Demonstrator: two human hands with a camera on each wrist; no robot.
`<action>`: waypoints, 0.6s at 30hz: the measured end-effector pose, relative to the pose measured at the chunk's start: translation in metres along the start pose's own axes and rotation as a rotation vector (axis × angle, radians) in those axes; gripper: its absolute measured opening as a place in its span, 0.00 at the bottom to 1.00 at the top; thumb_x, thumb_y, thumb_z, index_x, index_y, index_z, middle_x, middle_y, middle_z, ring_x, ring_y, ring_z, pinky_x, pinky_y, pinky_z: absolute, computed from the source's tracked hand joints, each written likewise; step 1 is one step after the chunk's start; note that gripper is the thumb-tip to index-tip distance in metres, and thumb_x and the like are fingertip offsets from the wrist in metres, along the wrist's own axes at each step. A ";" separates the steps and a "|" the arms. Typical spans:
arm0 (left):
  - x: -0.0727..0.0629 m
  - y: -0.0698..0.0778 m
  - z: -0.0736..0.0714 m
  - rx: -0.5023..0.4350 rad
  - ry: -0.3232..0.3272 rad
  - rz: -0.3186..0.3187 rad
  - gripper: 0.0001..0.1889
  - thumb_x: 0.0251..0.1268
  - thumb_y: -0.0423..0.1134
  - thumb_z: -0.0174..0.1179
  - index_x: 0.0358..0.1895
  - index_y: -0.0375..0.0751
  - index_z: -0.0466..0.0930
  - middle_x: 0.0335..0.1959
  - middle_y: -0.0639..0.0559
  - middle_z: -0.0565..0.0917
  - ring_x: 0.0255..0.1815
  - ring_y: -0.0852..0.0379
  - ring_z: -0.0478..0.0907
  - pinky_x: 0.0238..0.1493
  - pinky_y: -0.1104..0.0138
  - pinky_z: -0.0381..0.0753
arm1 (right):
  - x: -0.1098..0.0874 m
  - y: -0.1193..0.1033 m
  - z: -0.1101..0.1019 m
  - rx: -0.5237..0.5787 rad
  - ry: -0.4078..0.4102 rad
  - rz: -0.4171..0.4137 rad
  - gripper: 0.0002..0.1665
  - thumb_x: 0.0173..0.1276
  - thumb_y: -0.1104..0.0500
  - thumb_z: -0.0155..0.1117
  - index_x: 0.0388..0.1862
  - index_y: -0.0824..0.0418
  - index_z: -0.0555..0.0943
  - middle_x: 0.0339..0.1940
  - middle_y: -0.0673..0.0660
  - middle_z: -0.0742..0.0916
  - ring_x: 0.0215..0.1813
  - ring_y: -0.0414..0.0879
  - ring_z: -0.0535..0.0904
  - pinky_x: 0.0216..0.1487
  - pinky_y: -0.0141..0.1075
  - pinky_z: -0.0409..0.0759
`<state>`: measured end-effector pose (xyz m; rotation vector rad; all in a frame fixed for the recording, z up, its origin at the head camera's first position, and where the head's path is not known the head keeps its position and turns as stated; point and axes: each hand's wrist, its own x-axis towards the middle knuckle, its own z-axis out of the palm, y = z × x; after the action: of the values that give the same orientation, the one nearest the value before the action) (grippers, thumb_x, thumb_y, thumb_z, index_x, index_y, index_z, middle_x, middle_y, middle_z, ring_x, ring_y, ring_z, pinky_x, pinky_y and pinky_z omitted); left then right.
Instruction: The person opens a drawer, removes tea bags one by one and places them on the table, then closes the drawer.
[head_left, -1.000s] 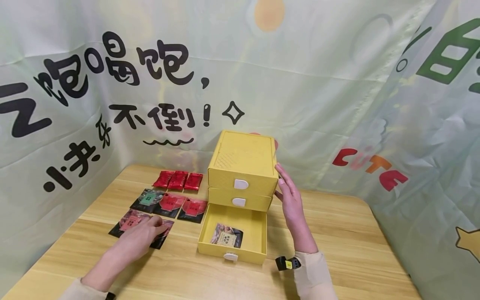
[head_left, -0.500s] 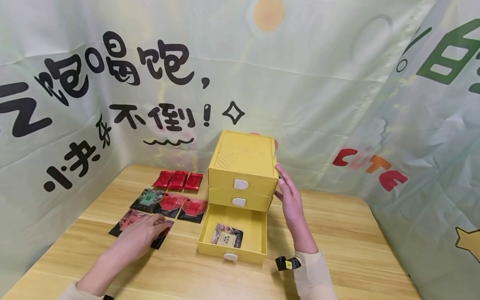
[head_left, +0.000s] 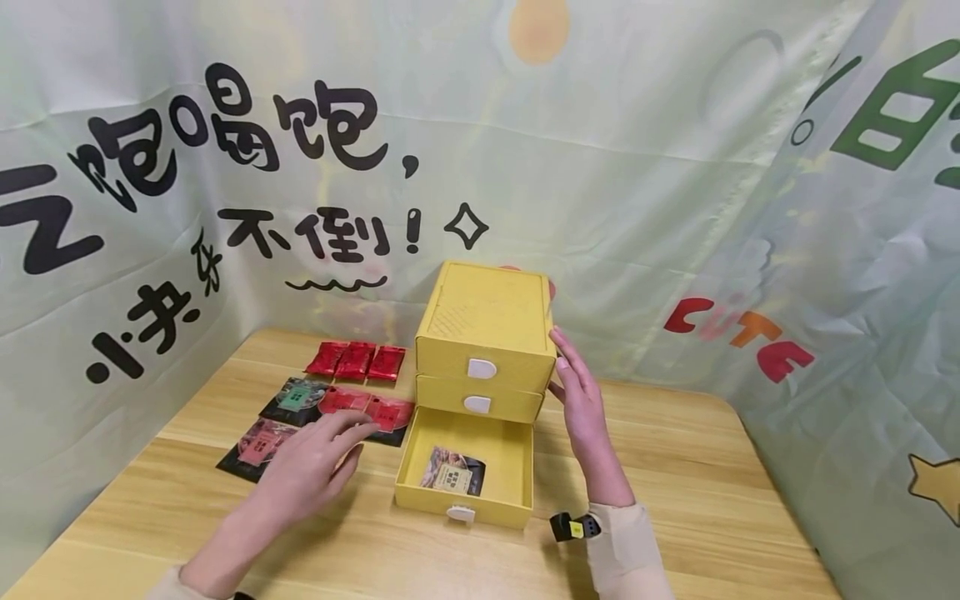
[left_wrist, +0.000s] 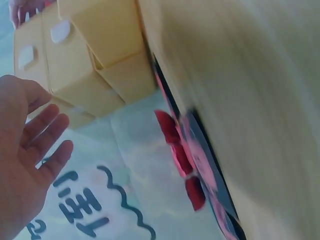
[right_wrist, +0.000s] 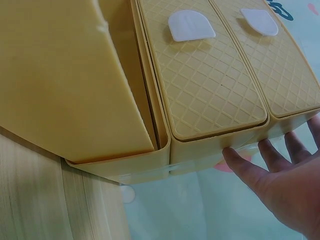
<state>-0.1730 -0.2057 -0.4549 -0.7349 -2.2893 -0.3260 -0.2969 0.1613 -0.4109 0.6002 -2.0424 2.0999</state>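
Observation:
My left hand (head_left: pixel 311 467) hovers above the table over the front packets, fingers loosely bent. In the left wrist view nothing shows between its fingers (left_wrist: pixel 55 120). It hides part of the front row, where a dark packet with a pink label (head_left: pixel 260 446) sticks out at the left. Steadying the right side of a yellow drawer box (head_left: pixel 487 308), my right hand (head_left: pixel 583 408) rests there with fingers spread. The right wrist view shows its fingertips (right_wrist: pixel 235 156) against the side wall. The bottom drawer (head_left: pixel 504 450) is pulled out and contains one flat packet (head_left: pixel 453 472).
Behind the left hand lie a green-labelled packet (head_left: pixel 294 398) and two red-labelled ones, one (head_left: pixel 388 414) close to the drawer. Three small red packets (head_left: pixel 356 360) line the back. Printed fabric walls (head_left: pixel 637 208) stand behind and beside the wooden table (head_left: pixel 675 467).
My left hand has left its spot on the front-right packet and moved right and up toward the drawer. That packet no longer shows in the head view. The right hand stays put.

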 end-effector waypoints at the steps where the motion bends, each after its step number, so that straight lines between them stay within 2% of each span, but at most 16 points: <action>1: 0.003 0.003 0.001 -0.009 0.004 0.003 0.18 0.65 0.36 0.60 0.58 0.43 0.85 0.54 0.48 0.84 0.46 0.49 0.85 0.42 0.54 0.88 | 0.000 0.000 0.000 0.002 0.001 0.000 0.29 0.86 0.48 0.46 0.82 0.51 0.67 0.83 0.43 0.66 0.81 0.46 0.61 0.74 0.61 0.67; 6: 0.016 0.015 0.007 -0.025 -0.018 -0.002 0.22 0.61 0.34 0.65 0.61 0.45 0.84 0.56 0.48 0.84 0.51 0.48 0.85 0.48 0.53 0.88 | -0.001 0.000 0.001 0.000 0.001 0.004 0.29 0.86 0.48 0.46 0.82 0.52 0.67 0.83 0.44 0.66 0.81 0.46 0.61 0.74 0.62 0.67; 13: 0.036 0.028 0.022 -0.053 -0.002 0.068 0.22 0.61 0.35 0.65 0.61 0.43 0.84 0.55 0.47 0.84 0.54 0.49 0.84 0.49 0.55 0.87 | -0.001 -0.002 0.000 -0.001 -0.004 0.004 0.29 0.87 0.48 0.46 0.82 0.51 0.67 0.83 0.44 0.65 0.81 0.46 0.61 0.75 0.62 0.66; 15: 0.042 0.032 0.026 -0.053 -0.015 0.083 0.21 0.61 0.34 0.65 0.60 0.43 0.84 0.55 0.48 0.84 0.54 0.50 0.83 0.49 0.56 0.87 | -0.001 -0.002 0.000 -0.002 -0.002 0.004 0.29 0.87 0.48 0.46 0.81 0.51 0.67 0.83 0.44 0.65 0.81 0.46 0.61 0.74 0.62 0.67; 18: 0.050 0.039 0.029 -0.047 -0.073 0.088 0.21 0.61 0.34 0.66 0.60 0.45 0.84 0.55 0.50 0.83 0.54 0.52 0.83 0.49 0.58 0.87 | -0.001 -0.002 0.000 -0.005 -0.004 0.003 0.29 0.87 0.48 0.46 0.82 0.51 0.67 0.83 0.43 0.65 0.81 0.46 0.61 0.74 0.61 0.67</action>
<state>-0.1954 -0.1412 -0.4405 -0.8812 -2.3164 -0.3176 -0.2955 0.1612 -0.4095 0.6008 -2.0517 2.0962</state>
